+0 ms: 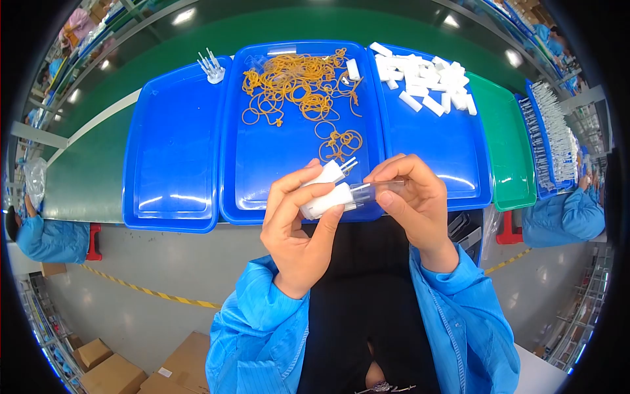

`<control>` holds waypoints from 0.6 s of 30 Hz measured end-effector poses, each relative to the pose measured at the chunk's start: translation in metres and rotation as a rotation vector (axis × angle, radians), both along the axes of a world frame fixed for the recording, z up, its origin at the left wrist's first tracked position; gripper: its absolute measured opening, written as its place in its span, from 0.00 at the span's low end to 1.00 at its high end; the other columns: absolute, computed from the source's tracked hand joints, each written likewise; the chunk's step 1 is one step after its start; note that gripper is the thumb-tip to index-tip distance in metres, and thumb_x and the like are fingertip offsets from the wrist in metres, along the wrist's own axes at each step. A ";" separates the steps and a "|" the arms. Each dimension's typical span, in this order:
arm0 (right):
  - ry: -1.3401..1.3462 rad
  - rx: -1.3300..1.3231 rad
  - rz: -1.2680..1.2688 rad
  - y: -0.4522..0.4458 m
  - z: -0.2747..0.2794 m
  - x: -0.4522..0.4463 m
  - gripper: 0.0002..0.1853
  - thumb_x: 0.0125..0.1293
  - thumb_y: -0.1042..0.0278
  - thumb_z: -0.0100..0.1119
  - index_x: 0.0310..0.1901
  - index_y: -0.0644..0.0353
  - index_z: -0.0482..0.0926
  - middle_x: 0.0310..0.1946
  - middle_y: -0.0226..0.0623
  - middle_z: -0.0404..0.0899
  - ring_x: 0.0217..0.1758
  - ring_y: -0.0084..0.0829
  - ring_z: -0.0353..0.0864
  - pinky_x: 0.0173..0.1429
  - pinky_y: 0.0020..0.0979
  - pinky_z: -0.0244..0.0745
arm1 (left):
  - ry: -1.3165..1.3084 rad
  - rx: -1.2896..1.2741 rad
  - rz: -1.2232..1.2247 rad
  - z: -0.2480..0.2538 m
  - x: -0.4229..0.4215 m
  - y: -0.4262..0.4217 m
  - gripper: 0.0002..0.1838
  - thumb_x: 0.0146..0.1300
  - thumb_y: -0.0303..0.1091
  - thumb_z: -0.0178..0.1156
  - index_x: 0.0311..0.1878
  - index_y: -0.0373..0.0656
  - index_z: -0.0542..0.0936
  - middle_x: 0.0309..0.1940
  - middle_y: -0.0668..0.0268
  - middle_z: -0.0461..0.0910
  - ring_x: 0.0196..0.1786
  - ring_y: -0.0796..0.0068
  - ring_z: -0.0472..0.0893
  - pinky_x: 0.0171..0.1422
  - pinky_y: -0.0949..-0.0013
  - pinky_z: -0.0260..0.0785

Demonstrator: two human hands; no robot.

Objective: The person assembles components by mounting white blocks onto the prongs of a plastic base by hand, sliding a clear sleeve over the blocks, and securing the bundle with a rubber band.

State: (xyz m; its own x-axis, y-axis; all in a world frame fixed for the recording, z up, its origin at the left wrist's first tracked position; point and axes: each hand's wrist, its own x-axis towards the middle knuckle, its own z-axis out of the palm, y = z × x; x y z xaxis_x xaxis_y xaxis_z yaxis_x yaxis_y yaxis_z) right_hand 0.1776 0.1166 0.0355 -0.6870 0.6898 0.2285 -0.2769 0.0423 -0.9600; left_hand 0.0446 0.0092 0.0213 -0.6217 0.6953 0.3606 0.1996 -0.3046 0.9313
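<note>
My left hand is closed around two white plugs. Metal pins stick out from the upper plug, pointing up to the right. Below it, the lower plug lies against my fingers, its pin end turned toward my right hand. Between thumb and fingertips, my right hand pinches a clear plastic cover at the lower plug's pin end. How far the cover sits over the pins is hard to see. Both hands are above the front edge of the middle blue tray.
Orange rubber bands lie in the middle tray. White rectangular pieces fill the back of the right blue tray. The left blue tray holds a few pronged plugs. A green tray adjoins a bin of pronged plugs.
</note>
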 end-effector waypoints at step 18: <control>0.007 0.093 -0.079 -0.004 -0.006 -0.003 0.11 0.61 0.80 0.61 0.45 0.67 0.74 0.44 0.42 0.75 0.49 0.27 0.77 0.51 0.26 0.74 | 0.155 -0.026 -0.052 -0.002 -0.005 -0.003 0.13 0.52 0.15 0.65 0.42 0.35 0.80 0.51 0.55 0.74 0.61 0.54 0.74 0.59 0.62 0.72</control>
State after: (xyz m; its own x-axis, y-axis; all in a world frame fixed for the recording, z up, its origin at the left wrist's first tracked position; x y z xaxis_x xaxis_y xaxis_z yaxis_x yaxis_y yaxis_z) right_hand 0.1745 0.1127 0.0300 -0.6293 0.7176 0.2985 -0.2753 0.1534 -0.9490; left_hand 0.0399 0.0063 0.0190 -0.5229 0.7353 0.4311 0.3264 -0.2945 0.8982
